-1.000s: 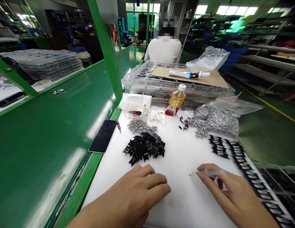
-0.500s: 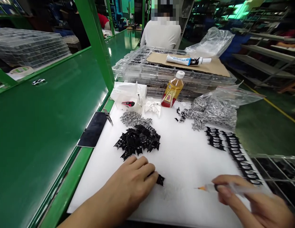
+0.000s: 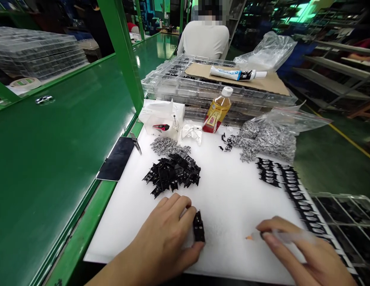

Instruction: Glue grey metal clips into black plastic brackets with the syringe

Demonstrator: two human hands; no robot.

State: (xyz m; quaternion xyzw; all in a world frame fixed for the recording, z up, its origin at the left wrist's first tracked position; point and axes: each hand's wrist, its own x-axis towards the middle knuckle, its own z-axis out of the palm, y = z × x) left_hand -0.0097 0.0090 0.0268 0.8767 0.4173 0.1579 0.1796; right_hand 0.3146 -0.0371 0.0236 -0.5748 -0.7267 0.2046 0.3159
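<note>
My left hand (image 3: 169,234) is closed on a small black plastic part (image 3: 198,227), thumb at its near end and forefinger by its left side. The part lies with its long side pointing away from me on the white board (image 3: 229,190). In my right hand (image 3: 304,250) a clear dispensing syringe (image 3: 295,237) is pinched, blurred by motion. Its orange tip (image 3: 249,237) points left at the black part and is apart from it. Beyond my left hand is a heap of black plastic parts (image 3: 173,172). Small grey pieces (image 3: 167,145) are piled behind that.
Rows of black parts with grey pieces (image 3: 295,190) line the board's right edge. Behind are a bag of grey pieces (image 3: 274,139), a drink bottle (image 3: 217,111) and stacked clear trays (image 3: 167,85) bearing a glue tube (image 3: 232,74). A phone (image 3: 116,159) lies left.
The black part has turned from pointing sideways to pointing away from me, and my left thumb has moved to its near end. My right hand with the syringe has shifted slightly left.
</note>
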